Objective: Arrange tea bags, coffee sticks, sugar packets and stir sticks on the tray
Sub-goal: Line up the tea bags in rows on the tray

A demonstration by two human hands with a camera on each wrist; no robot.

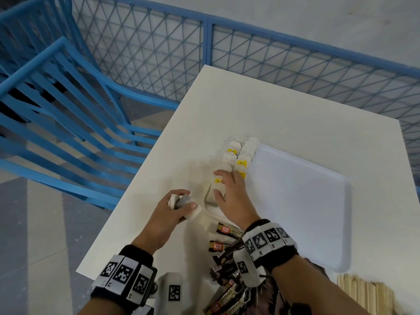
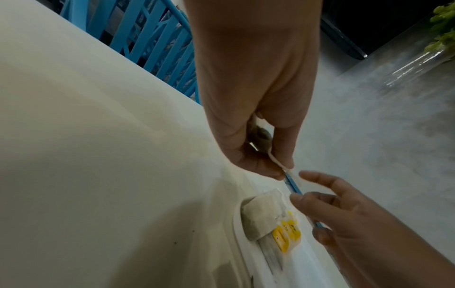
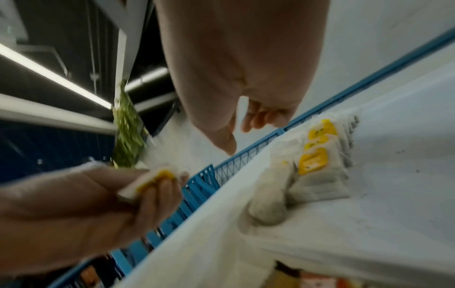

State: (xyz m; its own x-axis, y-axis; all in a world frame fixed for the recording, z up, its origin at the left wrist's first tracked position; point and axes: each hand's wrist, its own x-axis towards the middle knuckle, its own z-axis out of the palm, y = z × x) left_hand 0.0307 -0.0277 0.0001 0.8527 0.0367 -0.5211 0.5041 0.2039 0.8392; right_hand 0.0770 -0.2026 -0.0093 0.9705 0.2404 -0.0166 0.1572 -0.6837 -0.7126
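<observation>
1. The tea bags [image 1: 236,160] are small, white and soft, and some have yellow tags. They stand in two rows along the left edge of the white tray [image 1: 302,201] on the white surface [image 1: 261,105].
2. The left hand [image 1: 172,210] pinches a few tea bags just left of the tray.
3. The right hand [image 1: 231,196] has its fingers spread over the near end of the rows.
4. Brown coffee sticks [image 1: 225,246] lie in a heap near the person.

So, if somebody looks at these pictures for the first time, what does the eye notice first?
Probably the row of tea bags with yellow tags along the left edge of the white tray, with the right hand spread over its near end. Next, the left hand gripping more tea bags beside the tray, and the dark coffee sticks heaped near the wrists.
</observation>
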